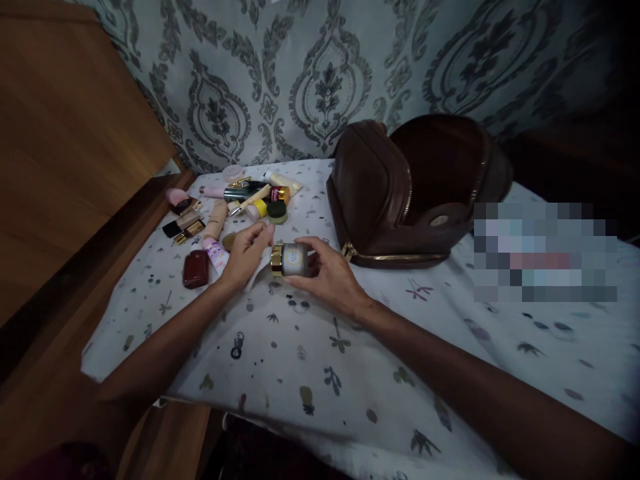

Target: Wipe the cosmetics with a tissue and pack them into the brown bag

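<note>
My right hand (330, 272) grips a small cosmetic jar (295, 259) by its base, thumb on the near side and fingers on the far side. The jar lies on its side in the air just over the cloth, its gold lid pointing left. Close to that lid, my left hand (249, 250) has its fingers pinched on a thin white wipe (257, 272), which hangs below them. Left of this hand lie a purple-and-white tube (216, 253) and a dark red case (195, 269). A dark green-lidded jar (277, 212) stands just beyond both hands.
Behind my hands lie several cosmetics, among them a beige tube (215, 220), a brush (183, 223) and a red-and-gold jar (280, 194). An open brown leather bag (380, 193) stands at the right. A wooden panel (75, 120) borders the left side; a pixelated patch covers the far right.
</note>
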The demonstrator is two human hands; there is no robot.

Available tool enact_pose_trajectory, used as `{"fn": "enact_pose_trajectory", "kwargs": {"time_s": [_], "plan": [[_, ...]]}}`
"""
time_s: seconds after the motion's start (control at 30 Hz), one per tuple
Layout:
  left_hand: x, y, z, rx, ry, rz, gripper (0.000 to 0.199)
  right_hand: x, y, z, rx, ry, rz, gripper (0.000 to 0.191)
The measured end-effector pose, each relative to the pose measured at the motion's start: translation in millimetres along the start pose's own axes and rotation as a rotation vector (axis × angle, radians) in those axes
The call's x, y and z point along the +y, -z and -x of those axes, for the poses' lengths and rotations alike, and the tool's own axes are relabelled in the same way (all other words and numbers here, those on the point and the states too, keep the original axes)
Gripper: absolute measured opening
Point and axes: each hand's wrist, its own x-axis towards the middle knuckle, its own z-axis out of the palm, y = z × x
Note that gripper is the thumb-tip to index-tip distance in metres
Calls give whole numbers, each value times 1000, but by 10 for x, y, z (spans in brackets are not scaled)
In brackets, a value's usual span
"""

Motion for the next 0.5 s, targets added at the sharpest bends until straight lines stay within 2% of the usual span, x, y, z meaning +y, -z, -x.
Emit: {"fn": "enact_pose_trajectory", "kwargs": {"time_s": [0.1,0.23,0.37,0.5], "plan": [[10,-22,51,13,-37,36,40,17,9,-9,27,-11,11,62],[1,-30,56,-9,-33,210,21,28,19,-25,68,-68,-35,60],[-25,-37,10,7,1,417,35,28,20,-42,93,-108,-147,54],[-37,-28,6,-51,23,426,33,27,27,-47,111,-80,-187,48]]}}
